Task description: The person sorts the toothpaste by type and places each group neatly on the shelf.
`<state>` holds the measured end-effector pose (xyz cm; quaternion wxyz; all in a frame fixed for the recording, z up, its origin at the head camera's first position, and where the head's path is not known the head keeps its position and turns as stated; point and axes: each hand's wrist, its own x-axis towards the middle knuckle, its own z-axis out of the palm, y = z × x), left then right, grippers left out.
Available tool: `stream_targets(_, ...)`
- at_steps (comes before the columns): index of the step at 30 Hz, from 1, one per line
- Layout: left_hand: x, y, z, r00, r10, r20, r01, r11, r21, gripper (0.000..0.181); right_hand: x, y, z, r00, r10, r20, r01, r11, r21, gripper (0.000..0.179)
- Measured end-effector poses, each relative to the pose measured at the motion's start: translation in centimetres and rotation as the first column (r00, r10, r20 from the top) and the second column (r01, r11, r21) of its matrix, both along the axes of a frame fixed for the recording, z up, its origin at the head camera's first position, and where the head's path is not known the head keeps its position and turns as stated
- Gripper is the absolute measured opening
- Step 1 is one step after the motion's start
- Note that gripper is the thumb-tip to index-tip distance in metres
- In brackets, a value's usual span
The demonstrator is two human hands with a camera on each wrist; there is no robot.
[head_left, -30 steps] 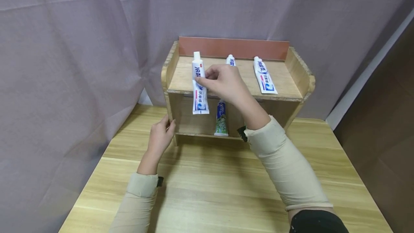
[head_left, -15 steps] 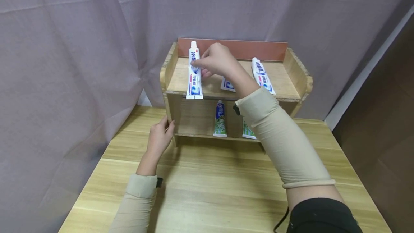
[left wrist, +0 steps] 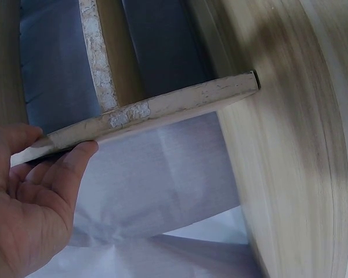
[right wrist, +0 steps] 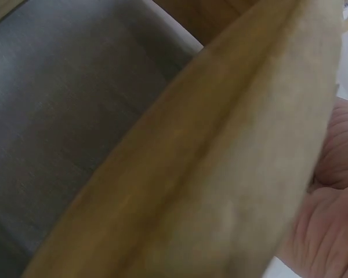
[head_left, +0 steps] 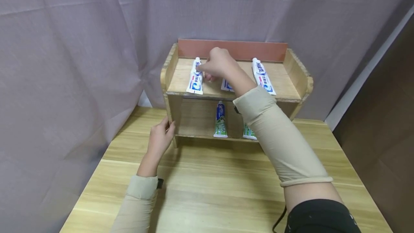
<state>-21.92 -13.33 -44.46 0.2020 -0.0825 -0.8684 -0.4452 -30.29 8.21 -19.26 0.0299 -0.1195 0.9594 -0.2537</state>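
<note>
On the left of the upper board of a small wooden shelf [head_left: 300,69] lies a white and blue toothpaste tube [head_left: 195,83], its cap toward the back. My right hand [head_left: 221,64] pinches this tube near its cap, with the thumb on top. Behind that hand a second white tube [head_left: 227,86] is mostly hidden. A third white tube [head_left: 263,76] lies slanted on the right. My left hand [head_left: 160,135] grips the shelf's left side panel [left wrist: 180,98], thumb on one face and fingers on the other. The right wrist view shows only part of the right hand [right wrist: 330,202].
On the lower board lie a blue and green toothpaste tube [head_left: 220,120] and another green tube [head_left: 249,132], partly behind the right sleeve [head_left: 281,136]. A reddish strip [head_left: 233,49] backs the top board. Grey curtain [head_left: 81,64] hangs behind the wooden table [head_left: 207,190].
The right hand carried the white tube back over the upper board, then lowered it onto the left of that board. The left hand stays on the side panel.
</note>
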Motion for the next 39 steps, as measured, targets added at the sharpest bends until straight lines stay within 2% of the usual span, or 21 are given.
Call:
stream_targets(11,-0.1,-0.1,0.0,1.000,0.007,-0.003,-0.007,1.000,0.002,0.029,0.9,0.7,0.1,0.999,0.031,-0.019,-0.033,0.994,-0.108,0.034)
stream_targets(24,-0.1,-0.2,-0.1,1.000,-0.004,-0.002,0.004,1.000,0.006,0.032,2.1,1.2,0.0,0.991,0.056,-0.121,-0.070,0.991,-0.117,0.036)
stream_targets(29,-0.2,-0.1,-0.1,1.000,-0.003,-0.008,0.003,1.000,0.004,0.031,3.1,1.5,0.1,0.985,0.061,-0.163,-0.083,0.988,-0.133,0.034)
stream_targets(39,-0.2,0.0,0.2,1.000,-0.004,-0.015,0.004,1.000,0.002,0.030,6.1,2.7,-0.6,0.964,0.090,-0.251,-0.129,0.981,-0.146,0.031)
